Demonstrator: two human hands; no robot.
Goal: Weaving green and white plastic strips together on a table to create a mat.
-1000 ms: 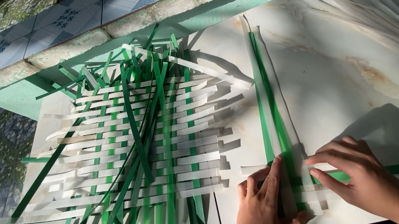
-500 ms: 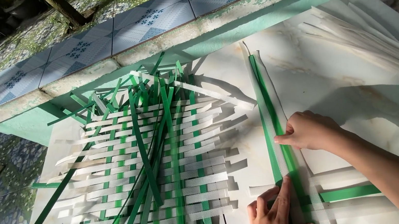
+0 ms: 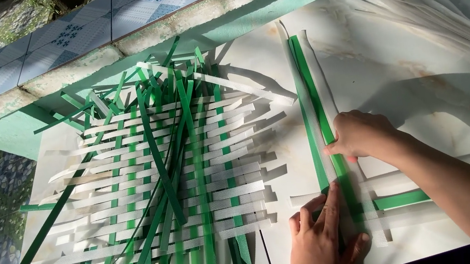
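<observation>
L hand [image 3: 319,246] flat, fingers spread, pins weave start [image 3: 361,211] to tabletop [image 3: 421,63]; R hand [image 3: 359,135], fingers narrow, presses green strips [image 3: 310,88] straight.

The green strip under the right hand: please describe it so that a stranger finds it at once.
On the pale marble table, right of the big woven mat, a few long strips run away from the person. The green strip lies between white ones, and the right hand presses its near part. Unlike the loose green strips piled on the mat, it lies straight and flat.
</observation>
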